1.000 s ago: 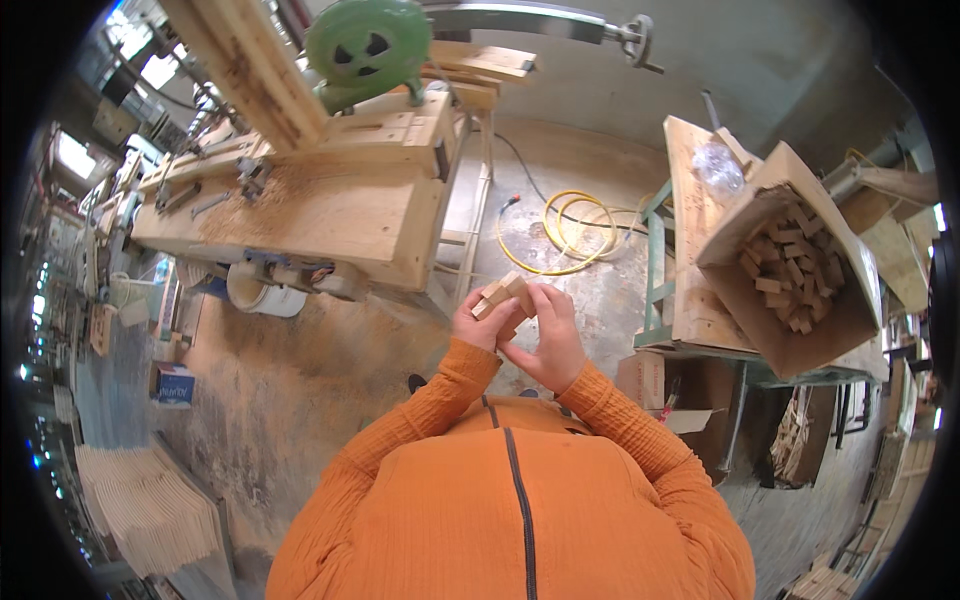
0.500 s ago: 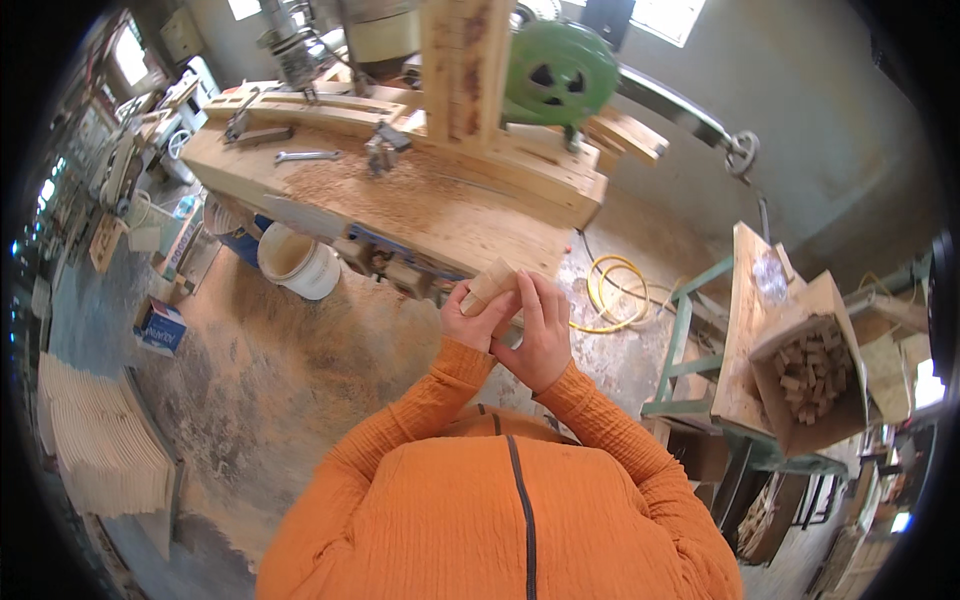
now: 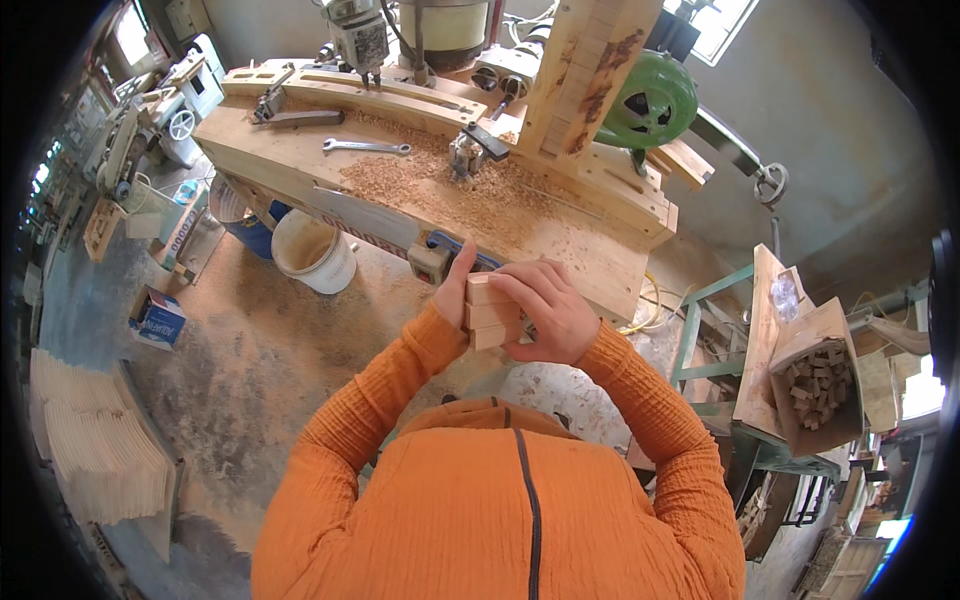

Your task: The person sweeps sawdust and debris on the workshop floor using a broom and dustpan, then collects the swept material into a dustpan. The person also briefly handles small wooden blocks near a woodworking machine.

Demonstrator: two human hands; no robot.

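In front of my body I hold a small stack of pale wooden blocks, raised near the front edge of the workbench. My left hand is closed on the stack's left side, thumb pointing up; its other fingers are mostly hidden behind the wood. From the right, my right hand grips the same blocks, its fingers bent over the top and its thumb low on the side. Beyond my hands, a metal clamp fixture stands among wood shavings on the bench. An open-ended wrench lies to its left.
A white bucket sits on the dusty floor left of the bench. To the right, a cardboard box of small wooden blocks rests on a green-legged stand. A green round machine housing is behind the bench. Stacked wooden strips lie lower left.
The bench appears nearer and further right in view. My hands have turned the blocks from a slanted hold to a nearly level stack, and my left thumb now points up.
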